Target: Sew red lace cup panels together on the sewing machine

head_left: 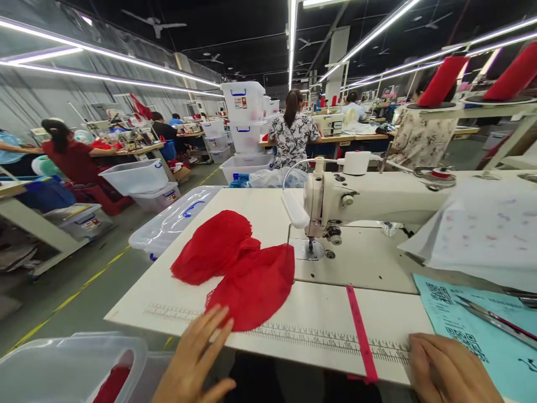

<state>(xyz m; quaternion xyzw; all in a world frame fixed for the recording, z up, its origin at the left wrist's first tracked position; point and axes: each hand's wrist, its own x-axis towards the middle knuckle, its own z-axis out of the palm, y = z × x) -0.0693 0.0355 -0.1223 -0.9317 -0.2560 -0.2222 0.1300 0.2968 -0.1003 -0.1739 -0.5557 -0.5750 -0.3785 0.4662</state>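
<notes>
The left hand, spread and gripping nothing, touches red cloth just beyond it. The right hand lies curled at the table; I cannot tell if it grips anything. Beyond both stands a sewing machine.

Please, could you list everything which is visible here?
Table: one, white, foreground
Sewing machine: one nearby, cream, on table
Fabric: count unclear, red, left of machine
Ruler: one, dark markings, table's near edge
Strip: one, pink, across ruler
Thread cones: two nearby, red, upper right
Printed sheet: one, white, right side
Paper: one, light blue, right
Scissors: one, dark red, on paper
Bins: several, clear, left and behind
Co-workers: several, mixed clothing, background
Lights: several, white, overhead
Fans: several, pale, overhead
Left grip: one, bare, fabric's near edge
Right grip: one, bare, table's near edge
</notes>
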